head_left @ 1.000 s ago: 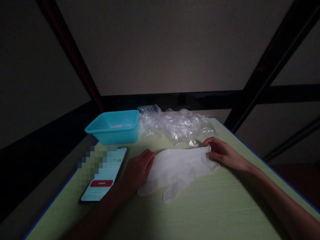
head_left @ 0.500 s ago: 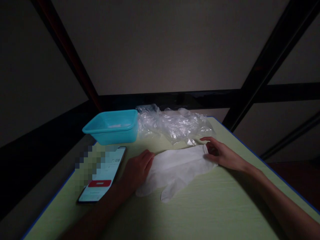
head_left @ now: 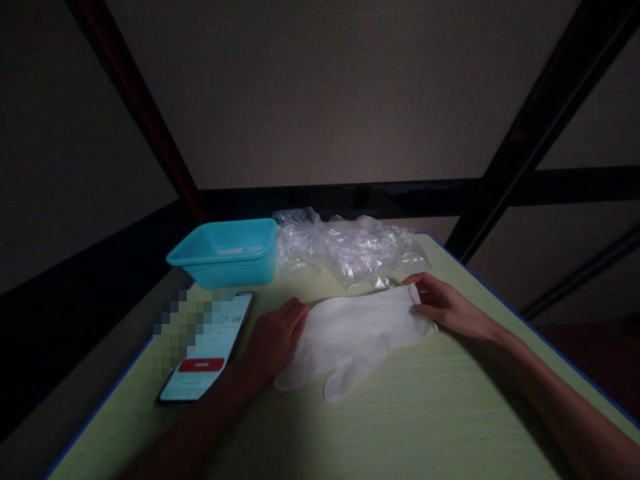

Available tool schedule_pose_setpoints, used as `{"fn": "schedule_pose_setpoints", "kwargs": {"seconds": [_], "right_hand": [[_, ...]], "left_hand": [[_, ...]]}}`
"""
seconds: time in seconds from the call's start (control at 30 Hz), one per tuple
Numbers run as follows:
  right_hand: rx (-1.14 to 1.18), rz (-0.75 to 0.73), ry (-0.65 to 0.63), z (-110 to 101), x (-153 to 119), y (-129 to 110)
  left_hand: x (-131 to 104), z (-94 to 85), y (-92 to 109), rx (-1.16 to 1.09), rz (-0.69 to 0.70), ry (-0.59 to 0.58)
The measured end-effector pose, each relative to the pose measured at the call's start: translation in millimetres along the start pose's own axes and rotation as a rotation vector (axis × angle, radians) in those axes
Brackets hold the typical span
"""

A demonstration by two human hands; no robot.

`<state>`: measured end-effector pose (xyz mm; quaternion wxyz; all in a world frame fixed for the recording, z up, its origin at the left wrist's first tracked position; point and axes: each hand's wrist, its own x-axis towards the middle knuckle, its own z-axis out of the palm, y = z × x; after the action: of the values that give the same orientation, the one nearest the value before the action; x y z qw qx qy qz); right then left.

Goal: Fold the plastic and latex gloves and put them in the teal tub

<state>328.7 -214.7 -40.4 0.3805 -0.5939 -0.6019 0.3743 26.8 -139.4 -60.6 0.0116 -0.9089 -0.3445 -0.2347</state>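
A white disposable glove [head_left: 357, 337] lies across the table, its cuff to the right and a thumb pointing toward me. My left hand [head_left: 280, 333] is closed on the finger end of the glove, and some of the glove's fingers are hidden under it. At the other end, my right hand [head_left: 440, 307] grips the cuff, with the thumb on the near side and the index finger at its far corner.
A turquoise plastic basket [head_left: 227, 270] stands at the back left. Beside it, crumpled clear plastic bags [head_left: 350, 250] spread along the back. A lit phone [head_left: 213, 347] lies left of my left hand. The pale green table [head_left: 400, 427] has a blue edge.
My right hand's index finger has come down from above onto the cuff's far corner. The cuff is spread a little wider. My left hand stays in place.
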Motion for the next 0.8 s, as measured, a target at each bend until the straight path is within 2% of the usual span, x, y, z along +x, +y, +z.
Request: {"fn": "schedule_pose_setpoints", "kwargs": {"seconds": [0.3, 0.57, 0.8], "right_hand": [[-0.147, -0.019, 0.041, -6.5, 2.9, 8.3], [-0.135, -0.068, -0.007, -10.3, 3.1, 9.7], [-0.131, -0.149, -0.031, -14.4, 3.7, 14.0]], "left_hand": [[-2.0, -3.1, 1.4, -0.022, 0.089, 0.05], [-5.1, -11.2, 0.8, -0.003, 0.332, 0.017], [-8.0, -15.3, 4.8, -0.019, 0.52, 0.225]]}}
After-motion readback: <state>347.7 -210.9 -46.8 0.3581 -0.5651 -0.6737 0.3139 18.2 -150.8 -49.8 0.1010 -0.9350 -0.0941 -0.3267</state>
